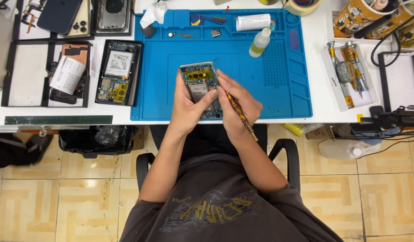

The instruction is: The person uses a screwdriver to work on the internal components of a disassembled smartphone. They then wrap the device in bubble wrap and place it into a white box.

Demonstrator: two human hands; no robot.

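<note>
A white workbench [319, 112] carried a blue repair mat [270, 89] with raised rim compartments, over whose near edge both hands worked. The left hand [187, 110] was closed around an opened smartphone [200, 85], back cover off, held tilted above the mat with the thumb lying across its internals. The right hand [238, 105] was closed in a pen grip on an amber-handled screwdriver [238, 115], its tip at the phone's right side (the exact contact point was hidden by the fingers). The work appeared to be midway: the interior was exposed, yet the boards and battery seemed in place. Open mat lay ahead and to the right; 1 squeeze bottle [260, 42] stood well apart, and a second opened phone in a black tray [118, 71] lay just beside the mat's left edge.
</note>
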